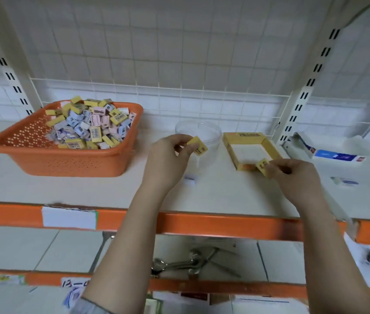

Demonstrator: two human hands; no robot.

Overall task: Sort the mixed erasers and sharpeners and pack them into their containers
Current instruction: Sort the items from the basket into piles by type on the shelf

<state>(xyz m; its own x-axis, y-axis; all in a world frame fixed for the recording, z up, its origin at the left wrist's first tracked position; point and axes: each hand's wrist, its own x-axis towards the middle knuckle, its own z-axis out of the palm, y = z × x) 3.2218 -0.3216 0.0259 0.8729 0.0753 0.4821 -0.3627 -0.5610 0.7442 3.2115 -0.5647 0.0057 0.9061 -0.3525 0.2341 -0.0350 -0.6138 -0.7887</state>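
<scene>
White shelving (89,189) with an orange front rail (202,224) carries the whole scene, backed by a wire grid. Far left on the shelf sits an orange perforated basket (43,159), heaped toward its right side with a mixed pile of small packets (89,125) in yellow, pink and blue-white (erasers or sharpeners, too small to tell apart). Near the middle, a clear round tub (211,134) stands just behind the person's left hand (168,159). To its right lies a shallow yellow cardboard box (249,137), open-topped with a white floor, its long axis running from near to far. At far right, partly outside the upright, rests a white carton with blue print (336,155).

Both forearms reach up from the near edge. The left hand pinches a yellow packet (198,146) between thumb and fingertips in front of the tub's near wall; the packet's long axis slants from upper left to lower right, printed face toward the camera. The right hand (297,177) grips a second yellow packet (262,166) by one end, just at the box's near right corner, its long axis tilted from upper right to lower left, its free end toward the box. A small white-and-blue packet (189,179) lies loose on the shelf between the forearms.
</scene>
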